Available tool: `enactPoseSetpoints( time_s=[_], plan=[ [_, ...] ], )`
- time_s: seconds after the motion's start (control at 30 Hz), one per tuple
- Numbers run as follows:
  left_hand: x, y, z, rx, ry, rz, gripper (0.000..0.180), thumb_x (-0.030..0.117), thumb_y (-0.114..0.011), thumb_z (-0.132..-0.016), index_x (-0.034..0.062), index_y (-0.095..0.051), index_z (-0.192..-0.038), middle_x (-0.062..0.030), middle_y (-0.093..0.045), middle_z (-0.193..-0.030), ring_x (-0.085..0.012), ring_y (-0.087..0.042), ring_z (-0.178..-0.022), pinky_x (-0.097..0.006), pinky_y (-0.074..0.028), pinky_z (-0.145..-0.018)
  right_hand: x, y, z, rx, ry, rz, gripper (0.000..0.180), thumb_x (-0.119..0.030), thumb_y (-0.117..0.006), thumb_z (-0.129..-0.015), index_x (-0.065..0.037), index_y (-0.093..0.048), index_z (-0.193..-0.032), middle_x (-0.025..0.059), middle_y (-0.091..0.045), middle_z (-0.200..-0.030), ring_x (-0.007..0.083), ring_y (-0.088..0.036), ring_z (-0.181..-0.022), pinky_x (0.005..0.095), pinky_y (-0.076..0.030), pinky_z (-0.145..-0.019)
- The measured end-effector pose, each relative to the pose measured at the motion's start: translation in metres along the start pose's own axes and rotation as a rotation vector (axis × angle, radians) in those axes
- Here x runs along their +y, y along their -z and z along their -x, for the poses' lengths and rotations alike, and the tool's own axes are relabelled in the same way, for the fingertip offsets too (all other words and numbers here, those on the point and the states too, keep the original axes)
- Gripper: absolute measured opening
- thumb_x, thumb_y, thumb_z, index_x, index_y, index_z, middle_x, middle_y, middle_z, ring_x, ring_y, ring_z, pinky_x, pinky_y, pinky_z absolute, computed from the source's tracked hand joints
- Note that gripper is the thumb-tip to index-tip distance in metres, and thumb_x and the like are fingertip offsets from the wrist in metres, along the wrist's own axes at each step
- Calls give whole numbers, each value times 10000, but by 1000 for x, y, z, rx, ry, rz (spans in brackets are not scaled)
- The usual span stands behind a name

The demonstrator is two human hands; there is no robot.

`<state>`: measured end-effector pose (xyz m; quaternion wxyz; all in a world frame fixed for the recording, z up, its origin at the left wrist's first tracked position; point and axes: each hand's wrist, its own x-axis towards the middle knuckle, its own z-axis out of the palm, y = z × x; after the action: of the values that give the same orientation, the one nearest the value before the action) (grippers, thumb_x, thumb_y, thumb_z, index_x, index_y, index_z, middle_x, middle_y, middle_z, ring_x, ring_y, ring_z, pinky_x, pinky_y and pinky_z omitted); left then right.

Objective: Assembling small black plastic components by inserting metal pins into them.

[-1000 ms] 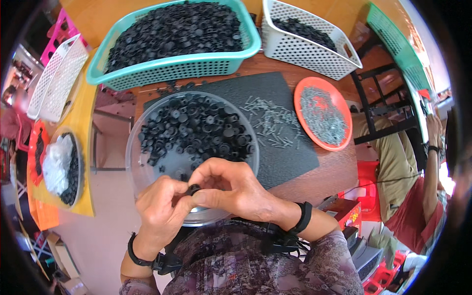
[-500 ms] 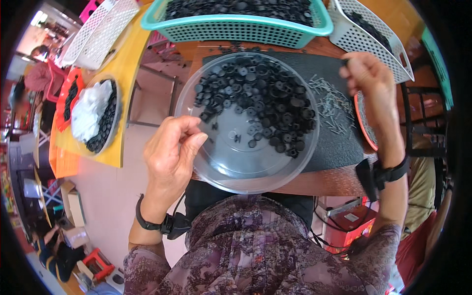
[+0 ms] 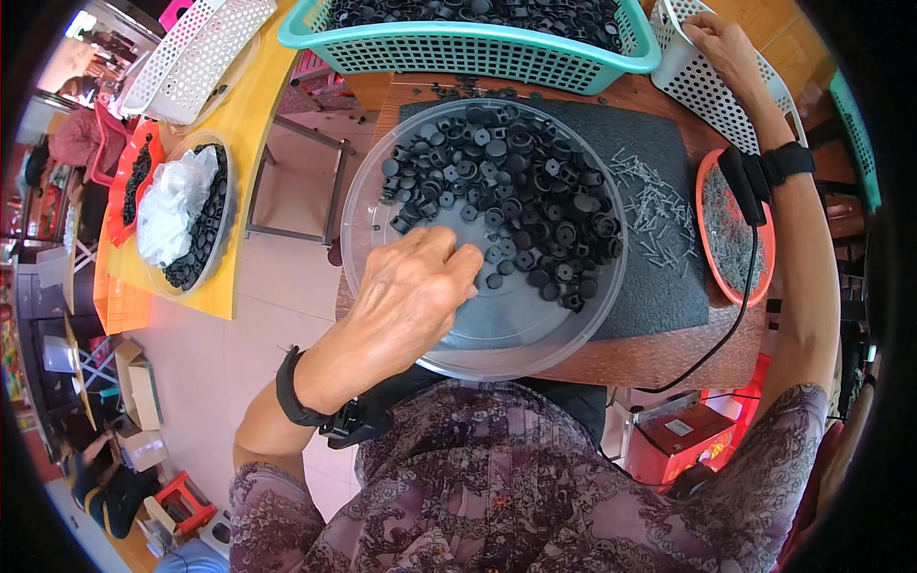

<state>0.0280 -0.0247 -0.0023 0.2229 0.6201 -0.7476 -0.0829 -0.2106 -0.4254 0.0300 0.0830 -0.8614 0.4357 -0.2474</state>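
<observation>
A round clear plastic tub (image 3: 482, 368) stands in front of me, partly filled with small round black plastic parts (image 3: 506, 181). My left hand (image 3: 415, 286) reaches over its near left side, back upward. Its fingers are curled closed and point down into the tub; their tips are hidden, so whatever they pinch cannot be made out. Far to the right, my right hand (image 3: 726, 48) is at the upper end of a white perforated basket (image 3: 688, 72). Its fingers are bent together over the basket, and anything in them is hidden.
A teal basket (image 3: 468, 48) of black parts stands behind the tub. Metal pins (image 3: 654, 205) lie on a dark mat (image 3: 659, 310) beside an orange-rimmed bowl (image 3: 731, 229) of more pins. On the left, a yellow table (image 3: 229, 239) holds another tub with a plastic bag (image 3: 177, 205).
My right hand has moved from above the pins up to the white basket, no longer showing the black part it held. My left hand has moved right and down into the tub.
</observation>
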Motion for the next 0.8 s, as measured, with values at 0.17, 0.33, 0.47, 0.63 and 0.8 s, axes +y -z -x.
enactPoseSetpoints(
  time_s=[0.17, 0.33, 0.47, 0.63, 0.8],
  plan=[
    [-9, -9, 3, 42, -3, 104, 216, -15, -675, -672, 1, -579, -865, -99, -553, -724, -235, -571, -661, -332, -441, -581, -59, 12, 37, 250, -64, -91, 285, -192, -629, -726, 12, -654, -923, 193, -672, -853, 328, -642, -762, 383, -492, -722],
    [0, 4, 11, 30, 383, 920, 166, -44, -669, -731, -26, -592, -876, -62, -594, -782, -142, -592, -709, -235, -466, -614, -109, 5, 113, 175, 55, -449, 108, -96, -605, -794, -12, -650, -845, -11, -607, -698, 60, -535, -651, 195, -415, -569],
    [1, 9, 17, 49, 489, 1380, 179, -16, -677, -778, -17, -615, -947, -23, -619, -887, -53, -570, -773, -192, -477, -682, -188, 1, 192, -140, 25, -778, 105, 17, -648, -756, 0, -642, -859, 23, -628, -793, 85, -572, -732, 219, -460, -643],
    [24, 2, 15, 178, 472, 1313, 188, -29, -678, -774, -26, -613, -951, -44, -623, -887, -74, -581, -788, -199, -477, -715, -227, -12, 242, -309, -88, -1087, 106, 32, -651, -755, 8, -619, -853, 76, -567, -804, 109, -548, -693, 235, -439, -598],
    [32, -1, 16, 271, 415, 1154, 213, -50, -667, -776, -37, -610, -980, -58, -621, -921, -97, -592, -807, -215, -484, -741, -239, -27, 250, -314, -206, -1266, 86, 26, -632, -785, 11, -588, -856, 29, -583, -762, 62, -529, -690, 212, -423, -580]
  ],
)
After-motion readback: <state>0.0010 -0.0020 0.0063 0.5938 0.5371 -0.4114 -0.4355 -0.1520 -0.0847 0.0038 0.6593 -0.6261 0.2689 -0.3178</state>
